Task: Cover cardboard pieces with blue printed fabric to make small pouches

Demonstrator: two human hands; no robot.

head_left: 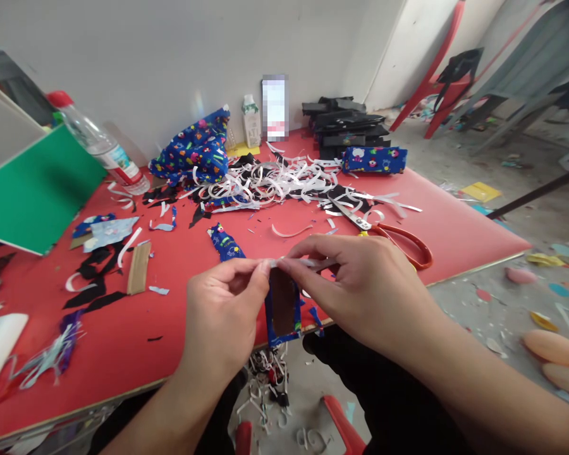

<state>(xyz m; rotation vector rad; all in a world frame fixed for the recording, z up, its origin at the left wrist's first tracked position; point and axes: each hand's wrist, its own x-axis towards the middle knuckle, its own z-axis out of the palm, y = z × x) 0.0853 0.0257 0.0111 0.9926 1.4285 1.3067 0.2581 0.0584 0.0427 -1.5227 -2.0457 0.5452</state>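
Note:
A small brown panel with a blue patterned border point(284, 303) hangs upright at the table's front edge. My left hand point(227, 303) pinches its top edge between thumb and forefinger. Close beside it, my right hand point(365, 284) is closed, thumb and forefinger on a thin white strip point(318, 263) along that same top edge. The fingers partly hide the strip. Behind my hands lies a blue patterned scrap point(225, 241). Scissors with orange-red handles point(410, 243) lie just beyond my right hand, blades pointing away to the left.
Curled white strips point(289, 180) heap across the red table point(180, 341). At the back are a clear bottle point(114, 155), blue patterned cloth point(194, 148), a small carton-like bottle point(251, 123), a phone point(275, 107), stacked black pieces point(346, 123) and a blue patterned bundle point(374, 160). Litter covers the floor.

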